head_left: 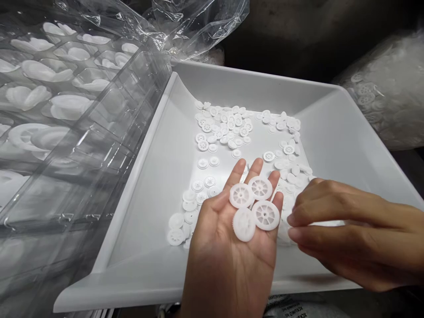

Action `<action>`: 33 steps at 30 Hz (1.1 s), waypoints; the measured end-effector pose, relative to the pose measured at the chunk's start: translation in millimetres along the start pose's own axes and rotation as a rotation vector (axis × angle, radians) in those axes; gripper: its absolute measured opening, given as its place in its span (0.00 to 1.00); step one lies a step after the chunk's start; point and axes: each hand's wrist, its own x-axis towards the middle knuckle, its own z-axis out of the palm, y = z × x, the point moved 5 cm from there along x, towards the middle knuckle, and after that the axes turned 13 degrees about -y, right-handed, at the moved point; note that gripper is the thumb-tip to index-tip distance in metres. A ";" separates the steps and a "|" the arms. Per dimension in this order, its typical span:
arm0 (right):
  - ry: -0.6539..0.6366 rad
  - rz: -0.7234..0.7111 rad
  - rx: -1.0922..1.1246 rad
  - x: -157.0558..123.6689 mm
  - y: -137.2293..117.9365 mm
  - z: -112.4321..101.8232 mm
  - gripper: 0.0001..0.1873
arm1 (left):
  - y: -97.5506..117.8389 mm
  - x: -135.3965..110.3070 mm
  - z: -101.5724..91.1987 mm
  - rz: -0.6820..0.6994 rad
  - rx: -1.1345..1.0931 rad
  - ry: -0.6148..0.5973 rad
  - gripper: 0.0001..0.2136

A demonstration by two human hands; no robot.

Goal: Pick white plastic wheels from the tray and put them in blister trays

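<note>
Above the bin (139,194), level the left hand (225,234), fingers spread beneath four gears (260,212); the right hand (357,225) nearly pinches, contents unclear.

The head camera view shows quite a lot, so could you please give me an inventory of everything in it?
Palm wheels: four, white, on the left palm
Loose wheels: many, white, scattered across the tray floor
Tray: one, pale grey-white, centre
Pocketed packaging: count unclear, transparent, left side
Pocketed pieces: many, white, in the packaging
Plastic film: count unclear, clear, top centre
Filled bag: one, translucent with white pieces, right edge
Printed wrapping: one visible, dark lettering, bottom edge
Left hand: one, bare, palm up over the tray
Right hand: one, bare, right of the left hand
</note>
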 end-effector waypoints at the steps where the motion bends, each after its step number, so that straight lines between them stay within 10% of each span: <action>1: 0.007 0.000 0.010 -0.1 -1.9 0.3 0.08 | 0.1 -0.7 -0.6 0.002 0.012 -0.002 0.20; 33: -0.057 0.129 -0.112 -5.9 3.2 3.9 0.08 | -1.0 -5.0 7.0 0.016 0.131 -0.114 0.23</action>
